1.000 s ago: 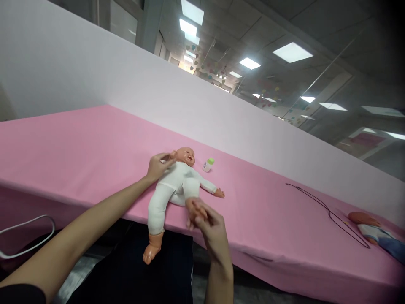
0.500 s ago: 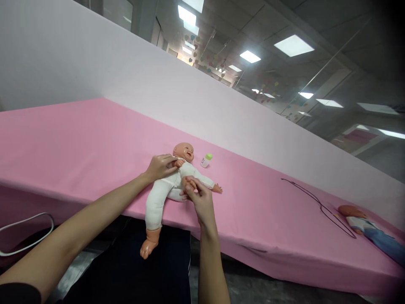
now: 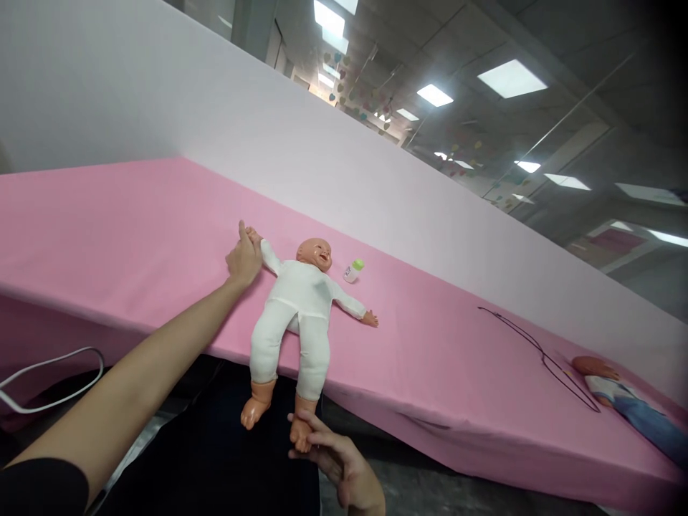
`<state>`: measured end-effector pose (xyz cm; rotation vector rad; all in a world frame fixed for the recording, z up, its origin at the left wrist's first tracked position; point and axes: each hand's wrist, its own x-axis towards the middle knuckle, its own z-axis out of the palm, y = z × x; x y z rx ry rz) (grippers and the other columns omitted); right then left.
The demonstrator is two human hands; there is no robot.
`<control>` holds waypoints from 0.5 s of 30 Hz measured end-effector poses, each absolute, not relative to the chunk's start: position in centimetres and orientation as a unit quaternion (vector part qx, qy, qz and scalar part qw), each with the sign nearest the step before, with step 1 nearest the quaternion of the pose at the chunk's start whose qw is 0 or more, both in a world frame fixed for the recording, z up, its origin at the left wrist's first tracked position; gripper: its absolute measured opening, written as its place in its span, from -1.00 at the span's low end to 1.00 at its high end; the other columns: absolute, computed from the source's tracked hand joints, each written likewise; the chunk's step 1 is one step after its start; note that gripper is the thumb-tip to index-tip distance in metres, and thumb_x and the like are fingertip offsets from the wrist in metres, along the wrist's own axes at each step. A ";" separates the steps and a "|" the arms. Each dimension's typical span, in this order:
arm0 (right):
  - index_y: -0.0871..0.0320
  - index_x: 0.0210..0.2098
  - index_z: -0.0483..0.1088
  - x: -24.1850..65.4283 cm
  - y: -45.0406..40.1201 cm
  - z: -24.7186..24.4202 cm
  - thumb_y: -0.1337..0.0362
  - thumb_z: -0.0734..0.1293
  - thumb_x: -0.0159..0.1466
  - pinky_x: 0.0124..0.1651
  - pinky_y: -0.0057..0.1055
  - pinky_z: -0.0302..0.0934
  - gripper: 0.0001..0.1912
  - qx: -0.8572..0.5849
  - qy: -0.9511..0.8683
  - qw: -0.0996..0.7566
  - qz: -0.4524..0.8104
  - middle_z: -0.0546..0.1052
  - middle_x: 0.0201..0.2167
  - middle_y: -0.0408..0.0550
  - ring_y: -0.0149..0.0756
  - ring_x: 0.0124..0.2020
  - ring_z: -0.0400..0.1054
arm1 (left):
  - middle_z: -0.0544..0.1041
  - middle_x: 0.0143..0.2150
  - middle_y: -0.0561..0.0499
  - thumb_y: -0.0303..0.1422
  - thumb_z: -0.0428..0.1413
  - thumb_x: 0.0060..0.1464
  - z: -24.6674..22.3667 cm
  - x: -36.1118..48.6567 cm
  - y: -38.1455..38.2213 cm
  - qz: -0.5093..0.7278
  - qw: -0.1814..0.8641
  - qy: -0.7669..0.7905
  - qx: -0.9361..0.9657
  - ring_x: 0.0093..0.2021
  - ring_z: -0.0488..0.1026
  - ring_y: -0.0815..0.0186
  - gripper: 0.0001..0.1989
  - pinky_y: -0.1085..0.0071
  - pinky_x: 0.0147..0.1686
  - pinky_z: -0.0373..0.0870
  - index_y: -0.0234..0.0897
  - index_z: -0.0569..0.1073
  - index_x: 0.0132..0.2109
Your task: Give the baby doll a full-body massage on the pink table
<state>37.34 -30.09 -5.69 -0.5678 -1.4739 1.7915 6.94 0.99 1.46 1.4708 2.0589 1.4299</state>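
A baby doll (image 3: 301,290) in a white cloth body lies on its back on a pink-covered table (image 3: 430,344), its feet hanging past the front edge. My left hand (image 3: 245,256) is closed around the doll's small hand, that arm stretched out to the left. Beside the doll's foot at the lower right, my right hand (image 3: 341,455) has its fingers apart, the fingertips at the foot. The doll's other arm rests outstretched on the cloth. A small bottle with a green cap (image 3: 353,271) lies tilted near the doll's head.
A second doll in blue clothes (image 3: 634,405) lies at the far right. Near it is a thin dark cord (image 3: 529,340). A white wall (image 3: 301,165) runs along the table's back. At the lower left hangs a white cable loop (image 3: 59,355).
My left hand has moved the doll's arm out to the left. The raised leg is now down, straight over the edge, and my right hand has moved down with its fingers opened.
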 end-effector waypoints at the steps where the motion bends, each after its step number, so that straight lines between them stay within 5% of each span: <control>1: -0.19 0.21 0.50 37.4 -29.7 -6.9 -0.21 0.58 0.06 0.30 0.16 0.20 -0.24 -0.225 -0.563 0.371 0.704 0.21 0.47 0.08 0.21 0.47 0.07 | 0.59 0.11 -0.32 -0.21 -0.17 0.43 1.4 6.6 1.0 0.462 0.112 0.717 0.509 0.04 0.57 -0.13 -0.33 0.04 -0.03 0.41 -0.36 -0.08 0.55; 6: -0.16 0.28 0.43 37.7 -27.8 -9.7 -0.19 0.55 0.11 0.35 0.15 0.11 -0.21 -0.223 -0.537 0.352 0.734 0.27 0.44 0.12 0.12 0.46 0.12 | 0.59 0.07 -0.40 -0.17 -0.17 0.43 1.2 5.7 0.9 0.374 0.092 0.749 0.539 0.02 0.56 -0.21 -0.33 -0.03 -0.04 0.39 -0.40 -0.01 0.53; 10: -0.14 0.26 0.44 39.4 -28.6 -9.3 -0.10 0.54 0.20 0.26 0.17 0.24 -0.32 -0.174 -0.557 0.299 0.755 0.48 0.28 0.15 0.13 0.36 0.29 | 0.61 -0.02 -0.41 -0.19 -0.11 0.39 1.2 5.1 0.7 0.328 0.090 0.769 0.541 0.01 0.55 -0.23 -0.42 -0.01 -0.07 0.39 -0.43 0.22 0.41; 15: 0.01 0.09 0.58 41.3 -27.8 -4.0 -0.10 0.56 0.17 -0.12 -0.25 0.48 -0.43 -0.246 -0.536 0.391 0.707 0.66 0.00 0.18 -0.02 -0.05 0.62 | 0.58 0.04 -0.34 -0.21 -0.06 0.35 2.1 6.1 1.2 0.385 0.003 0.721 0.577 0.11 0.47 -0.18 -0.50 0.03 -0.05 0.39 -0.33 0.36 0.32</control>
